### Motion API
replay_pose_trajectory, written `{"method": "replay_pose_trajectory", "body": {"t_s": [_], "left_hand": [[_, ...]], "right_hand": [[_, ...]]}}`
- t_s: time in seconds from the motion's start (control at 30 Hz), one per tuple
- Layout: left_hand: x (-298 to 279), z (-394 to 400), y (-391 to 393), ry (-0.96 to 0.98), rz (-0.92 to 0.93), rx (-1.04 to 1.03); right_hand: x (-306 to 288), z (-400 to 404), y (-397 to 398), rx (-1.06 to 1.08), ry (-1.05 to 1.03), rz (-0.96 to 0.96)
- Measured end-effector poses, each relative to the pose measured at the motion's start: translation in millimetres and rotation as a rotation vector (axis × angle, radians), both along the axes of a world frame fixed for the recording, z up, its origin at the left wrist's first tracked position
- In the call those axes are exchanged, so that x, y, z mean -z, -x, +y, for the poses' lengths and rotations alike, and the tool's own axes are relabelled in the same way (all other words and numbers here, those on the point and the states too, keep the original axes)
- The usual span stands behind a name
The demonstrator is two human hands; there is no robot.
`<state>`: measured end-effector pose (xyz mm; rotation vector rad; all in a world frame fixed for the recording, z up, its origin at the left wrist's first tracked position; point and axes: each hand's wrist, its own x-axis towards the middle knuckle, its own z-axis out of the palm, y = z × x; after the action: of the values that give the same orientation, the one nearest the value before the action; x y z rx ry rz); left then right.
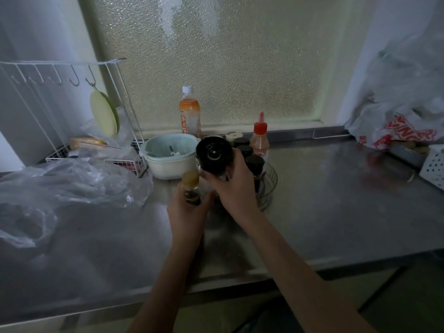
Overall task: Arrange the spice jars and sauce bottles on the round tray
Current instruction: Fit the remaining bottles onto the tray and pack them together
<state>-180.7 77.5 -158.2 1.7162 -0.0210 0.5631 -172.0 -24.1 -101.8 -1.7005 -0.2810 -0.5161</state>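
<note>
My right hand grips a tall jar with a wide black lid, held just above the left side of the round clear tray. My left hand holds a small bottle with a yellow cap at the tray's left edge. On the tray stand several dark-lidded spice jars. Behind them, at the tray's far side, is a red-capped squeeze sauce bottle; whether it stands on the tray is hidden. Most of the tray's near part is covered by my hands.
A pale green bowl sits left of the tray, an orange drink bottle behind it by the frosted window. A white wire rack and clear plastic bags fill the left; a printed plastic bag and white basket lie right.
</note>
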Motion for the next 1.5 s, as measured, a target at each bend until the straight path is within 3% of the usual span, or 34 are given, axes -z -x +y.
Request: {"method": "replay_pose_trajectory", "body": {"t_s": [0.33, 0.63, 0.73, 0.87, 0.97, 1.03, 1.1, 1.2, 1.33, 1.4, 1.5], "left_hand": [[2.5, -2.2, -31.7, -0.087, 0.112, -0.046], [4.8, -10.6, -33.5, -0.140, 0.110, -0.109], [1.9, -15.0, -34.9, -0.122, 0.131, -0.128], [-3.6, -19.3, -40.7, -0.131, 0.161, -0.203], [-6.1, -22.0, -39.7, -0.196, 0.169, -0.261], [-7.1, -23.2, -38.9, -0.188, 0.173, -0.291], [-9.1, -24.4, -40.2, -0.148, 0.204, -0.313], [-9.4, -25.0, -43.7, -0.139, 0.209, -0.361], [-4.1, -20.6, -47.9, -0.116, 0.237, -0.378], [-2.2, -19.1, -49.1, -0.112, 0.243, -0.375], [-2.1, -21.3, -48.2, -0.106, 0.247, -0.362]], "right_hand": [[4.7, 34.1, -24.5, 0.334, 0.098, -0.092], [13.4, 31.5, -32.9, 0.291, 0.107, -0.029], [9.4, 18.5, -12.0, 0.254, 0.059, -0.180], [-0.2, -43.0, 7.6, 0.557, -0.062, -0.467], [8.0, -105.8, -7.7, 0.713, -0.084, -0.155], [19.2, -128.6, -17.6, 0.557, 0.002, 0.194], [27.1, -129.2, -22.9, 0.357, 0.098, 0.354], [31.7, -111.4, -18.5, 0.336, 0.200, 0.257], [26.7, -95.2, -15.3, 0.335, 0.078, 0.033], [22.6, -94.9, -21.2, 0.382, 0.032, 0.033], [17.2, -102.2, -36.2, 0.340, 0.084, 0.185]]}}
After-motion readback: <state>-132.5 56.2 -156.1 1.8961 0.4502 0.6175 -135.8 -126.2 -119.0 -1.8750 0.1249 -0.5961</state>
